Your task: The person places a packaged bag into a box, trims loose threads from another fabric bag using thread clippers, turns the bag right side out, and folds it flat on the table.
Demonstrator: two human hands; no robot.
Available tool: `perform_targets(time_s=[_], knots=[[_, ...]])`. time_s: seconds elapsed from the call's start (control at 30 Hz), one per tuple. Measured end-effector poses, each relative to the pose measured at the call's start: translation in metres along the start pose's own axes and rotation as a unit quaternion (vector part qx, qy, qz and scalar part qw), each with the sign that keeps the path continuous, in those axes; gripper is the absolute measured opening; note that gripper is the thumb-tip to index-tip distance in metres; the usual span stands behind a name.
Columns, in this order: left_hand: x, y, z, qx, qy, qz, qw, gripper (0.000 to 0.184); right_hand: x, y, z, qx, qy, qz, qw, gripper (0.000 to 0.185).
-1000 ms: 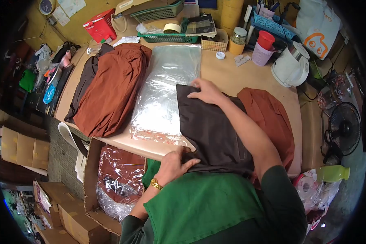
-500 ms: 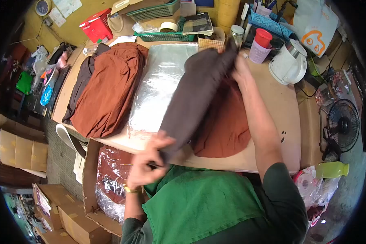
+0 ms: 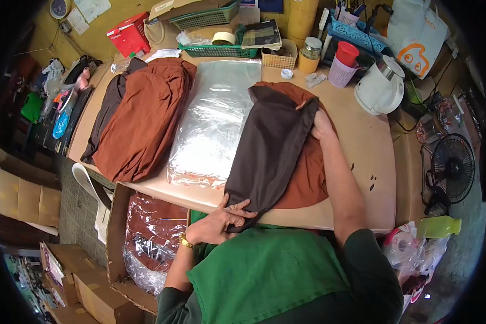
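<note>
A dark brown folded garment [image 3: 270, 143] lies slantwise over a rust-brown garment [image 3: 308, 181] on the table in front of me. My left hand [image 3: 217, 222] rests on the dark garment's lower end at the table's front edge, its fingers spread over the cloth. At the upper right corner, my right hand [image 3: 322, 125] grips the same garment's edge, with the thumb on top and the other fingers partly hidden beneath. Left of this cloth lies a stack of clear plastic bags [image 3: 208, 124], which the dark garment partly overlaps.
Rust and dark brown garments [image 3: 143, 119] are piled at the table's left. Below the front edge stands an open carton [image 3: 116, 237] holding plastic-wrapped rust cloth. Baskets [image 3: 218, 51], a jar [image 3: 310, 54] and a white kettle [image 3: 380, 86] line the back. A fan [image 3: 453, 167] is at right.
The dark garment has come down from a raised, tilted position onto the rust one. My left hand has moved right and spread its fingers; my right hand has lowered, still gripping the edge.
</note>
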State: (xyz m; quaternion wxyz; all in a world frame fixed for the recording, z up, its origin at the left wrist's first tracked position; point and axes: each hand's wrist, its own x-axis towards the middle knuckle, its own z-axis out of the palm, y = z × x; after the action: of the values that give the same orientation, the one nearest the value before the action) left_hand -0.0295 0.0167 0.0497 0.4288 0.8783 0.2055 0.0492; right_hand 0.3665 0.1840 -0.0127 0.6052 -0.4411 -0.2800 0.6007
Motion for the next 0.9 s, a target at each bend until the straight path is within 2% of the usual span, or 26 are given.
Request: perform_targets(time_s=[0.07,0.1,0.13,0.17,0.2,0.23,0.27,0.33,0.37,0.4,0.47,0.5,0.67,0.73,0.77,0.83,0.87,0.9], knots=[[-0.013,-0.006,-0.007,-0.287,0.013,0.055,0.956,0.012,0.023,-0.006,-0.006,-0.008,-0.026,0.021,0.999,0.013],[-0.022,-0.013,-0.007,-0.432,0.056,0.079,0.897,0.021,0.022,-0.012,0.0,-0.012,-0.038,0.031,0.999,0.013],[-0.036,-0.024,0.002,-0.567,0.097,0.099,0.812,0.03,0.021,-0.019,0.007,-0.016,-0.05,0.041,0.998,0.013],[-0.051,-0.039,0.017,-0.651,0.17,0.059,0.737,0.044,0.002,-0.038,0.044,0.073,-0.015,-0.032,0.997,0.015],[-0.048,-0.017,0.009,-0.607,0.244,-0.042,0.755,0.018,-0.008,-0.047,0.064,0.161,0.019,-0.104,0.981,0.018],[-0.049,-0.025,0.013,-0.482,0.223,-0.106,0.841,0.011,0.004,-0.042,0.057,0.205,-0.057,-0.137,0.967,0.018],[-0.051,-0.034,0.016,-0.342,0.197,-0.168,0.903,0.012,0.003,-0.042,0.065,0.207,-0.059,-0.134,0.967,0.018],[-0.032,-0.009,0.006,-0.156,0.193,-0.074,0.966,0.023,0.001,-0.044,0.086,0.242,-0.02,-0.113,0.963,0.022],[-0.029,0.004,0.007,-0.058,0.218,-0.089,0.97,0.017,0.018,-0.035,0.076,0.246,0.066,-0.096,0.962,0.029],[-0.027,0.012,0.009,-0.061,0.221,-0.095,0.969,0.017,0.037,-0.02,0.057,0.245,0.065,-0.089,0.963,0.029],[-0.021,0.02,0.012,0.052,0.298,-0.097,0.948,0.014,0.067,0.014,0.016,0.291,0.011,-0.07,0.954,0.046],[-0.018,0.02,0.013,0.075,0.306,-0.084,0.946,0.012,0.066,0.021,0.015,0.278,-0.01,-0.091,0.956,0.055],[-0.013,0.008,0.018,0.077,0.323,-0.084,0.939,0.013,0.035,0.008,0.017,0.29,-0.053,0.015,0.955,0.06],[-0.01,0.008,0.016,0.131,0.354,-0.036,0.925,0.013,0.012,-0.01,0.04,0.296,0.015,0.03,0.955,0.057],[-0.01,0.01,0.017,0.129,0.354,-0.036,0.926,0.013,0.011,-0.011,0.044,0.294,0.016,0.03,0.955,0.057],[-0.009,0.014,0.019,-0.039,0.386,-0.046,0.92,0.004,0.01,-0.017,0.053,0.244,0.028,-0.127,0.961,0.048],[-0.01,0.007,0.027,-0.039,0.387,-0.045,0.92,0.004,0.008,-0.021,0.056,0.243,0.029,-0.128,0.961,0.048],[-0.013,-0.005,0.039,-0.268,0.468,-0.094,0.837,0.007,0.001,-0.031,0.068,0.255,0.017,-0.153,0.955,0.045]])
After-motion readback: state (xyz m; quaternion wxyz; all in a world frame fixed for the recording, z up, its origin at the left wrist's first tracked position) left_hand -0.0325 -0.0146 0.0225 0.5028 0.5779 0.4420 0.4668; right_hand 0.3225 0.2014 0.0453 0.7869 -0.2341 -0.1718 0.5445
